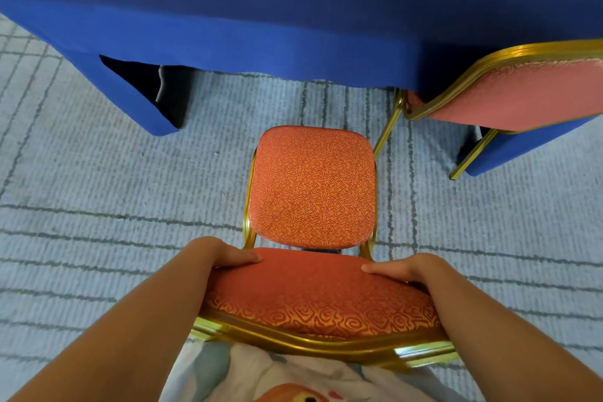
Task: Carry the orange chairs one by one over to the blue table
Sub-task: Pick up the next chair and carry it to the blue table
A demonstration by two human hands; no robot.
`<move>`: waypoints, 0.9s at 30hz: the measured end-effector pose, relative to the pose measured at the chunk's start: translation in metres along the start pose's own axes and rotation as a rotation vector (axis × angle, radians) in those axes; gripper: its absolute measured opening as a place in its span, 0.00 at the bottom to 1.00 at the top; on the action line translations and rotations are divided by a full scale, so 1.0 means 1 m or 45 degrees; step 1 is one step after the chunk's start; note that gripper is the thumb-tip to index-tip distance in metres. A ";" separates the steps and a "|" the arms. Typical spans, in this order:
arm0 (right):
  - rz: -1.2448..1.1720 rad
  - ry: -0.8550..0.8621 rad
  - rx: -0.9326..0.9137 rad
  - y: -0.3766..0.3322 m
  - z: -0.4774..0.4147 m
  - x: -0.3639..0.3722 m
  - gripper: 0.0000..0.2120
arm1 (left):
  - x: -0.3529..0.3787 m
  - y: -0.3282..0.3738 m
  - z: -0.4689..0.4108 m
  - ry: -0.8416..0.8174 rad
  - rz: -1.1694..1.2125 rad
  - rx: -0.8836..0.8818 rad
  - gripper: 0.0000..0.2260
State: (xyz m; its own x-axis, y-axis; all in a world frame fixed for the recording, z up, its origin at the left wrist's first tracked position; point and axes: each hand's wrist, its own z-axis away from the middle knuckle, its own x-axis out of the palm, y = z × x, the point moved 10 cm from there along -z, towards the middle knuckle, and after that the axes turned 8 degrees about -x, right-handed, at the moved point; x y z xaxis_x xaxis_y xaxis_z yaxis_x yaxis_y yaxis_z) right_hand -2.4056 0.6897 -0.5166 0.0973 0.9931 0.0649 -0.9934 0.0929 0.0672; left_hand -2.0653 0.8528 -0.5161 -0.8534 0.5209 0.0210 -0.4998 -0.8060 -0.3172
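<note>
You've got the orange chair (311, 186) by its backrest (319, 297), left hand (225, 254) and right hand (404, 268) each clamped on the top edge. Your thumbs sit on the front padding, the other fingers curled behind, out of sight. The seat faces the blue desk (293, 10), just short of its cloth skirt, with a second chair (522, 91) tucked in at the right. Grip evenly, steer straight ahead over the carpet (98, 189), and mind that neighbour's gold leg near your front right corner. No containers in view, so nothing to check inside.

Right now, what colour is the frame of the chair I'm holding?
The chair frame is gold; head view shows it best.
</note>
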 end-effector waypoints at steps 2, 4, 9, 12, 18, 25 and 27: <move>0.003 -0.002 0.020 0.001 0.002 -0.005 0.48 | -0.003 0.000 0.007 -0.010 0.004 -0.012 0.44; 0.027 0.003 0.036 0.001 0.006 -0.012 0.49 | -0.007 0.001 0.013 -0.002 0.003 -0.029 0.44; 0.056 0.052 0.028 -0.001 0.016 -0.033 0.47 | -0.020 0.009 0.024 0.065 -0.027 -0.024 0.44; 0.029 0.065 0.015 -0.009 0.022 -0.048 0.46 | -0.030 0.019 0.030 0.079 -0.002 0.011 0.41; 0.002 0.101 -0.016 -0.037 0.032 -0.089 0.42 | -0.076 0.040 0.048 0.125 0.031 0.023 0.44; -0.045 0.178 -0.098 -0.080 0.039 -0.164 0.42 | -0.155 0.089 0.067 0.178 0.112 0.082 0.45; -0.049 0.198 -0.110 -0.093 0.043 -0.192 0.42 | -0.180 0.106 0.073 0.200 0.111 0.086 0.46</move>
State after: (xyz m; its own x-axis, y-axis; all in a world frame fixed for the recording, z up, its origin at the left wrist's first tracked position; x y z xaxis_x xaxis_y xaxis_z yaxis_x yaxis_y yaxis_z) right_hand -2.3291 0.4877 -0.4922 0.1313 0.9871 -0.0916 -0.9913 0.1301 -0.0194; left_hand -1.9759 0.6530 -0.4839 -0.8628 0.4816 -0.1534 -0.4385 -0.8641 -0.2470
